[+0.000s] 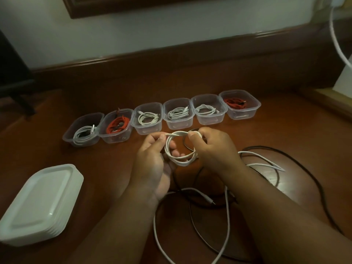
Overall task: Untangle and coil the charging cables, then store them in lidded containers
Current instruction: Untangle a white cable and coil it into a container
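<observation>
Surface: brown wooden floor [190, 82], bounded at 12 o'clock by a dark skirting board [171, 54].
Hands: white cable coil [179, 159] is pinched by left hand [152, 159] and right hand [215, 149].
Containers: six open tubs [146, 128] at 12 o'clock; lid stack [38, 202] at 9 o'clock.

text: none is showing legibly | containers [179, 113]: no labels or print are reading | lids [41, 202]: plain white, nothing is appearing on them | cables [180, 147]: no brand marks are showing

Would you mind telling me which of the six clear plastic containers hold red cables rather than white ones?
Two do: the second clear plastic container from the left and the rightmost one. Each holds a coiled red cable; the other four hold white coils.
</observation>
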Motion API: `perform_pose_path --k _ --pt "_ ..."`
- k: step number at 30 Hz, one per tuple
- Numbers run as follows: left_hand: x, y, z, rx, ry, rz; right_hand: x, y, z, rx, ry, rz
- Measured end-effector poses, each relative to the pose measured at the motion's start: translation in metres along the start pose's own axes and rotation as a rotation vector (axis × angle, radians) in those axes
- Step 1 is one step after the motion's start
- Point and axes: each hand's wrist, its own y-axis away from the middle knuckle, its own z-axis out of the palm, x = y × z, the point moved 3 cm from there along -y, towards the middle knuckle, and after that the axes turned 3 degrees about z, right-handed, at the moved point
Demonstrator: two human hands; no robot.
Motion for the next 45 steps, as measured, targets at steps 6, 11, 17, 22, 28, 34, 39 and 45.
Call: perform_pose_path --k 6,11,17,22,28,34,39,45 --pt "-0.001 -0.001 -0.004 0.107 0.016 0.103 0.000 0.002 0.020 -0.252 -0.501 0.209" --pt "0.009 -0.005 -0.010 0.138 -0.125 0.228 -0.005 0.000 0.021 -0.290 -0.633 0.330" --pt "0.005 -0.013 -0.018 0.246 -0.128 0.258 -0.006 -0.001 0.013 -0.270 -0.786 0.419" --pt "0.012 -0.017 -0.020 0.074 -0.427 0.489 -0.006 -0.002 0.007 -0.347 -0.684 0.445" --pt "0.008 -0.012 -0.016 -0.090 -0.557 0.617 -0.003 0.007 0.016 -0.463 -0.425 0.317" --pt "0.005 -0.018 -0.013 -0.064 -0.233 0.223 -0.006 0.002 0.011 -0.160 -0.229 0.029" --pt "0.006 -0.027 -0.026 0.110 -0.584 0.412 -0.003 0.001 0.011 -0.076 -0.176 -0.035" --pt "0.000 -0.011 -0.013 0.048 -0.656 0.347 -0.002 0.003 0.010 0.002 -0.252 -0.042"
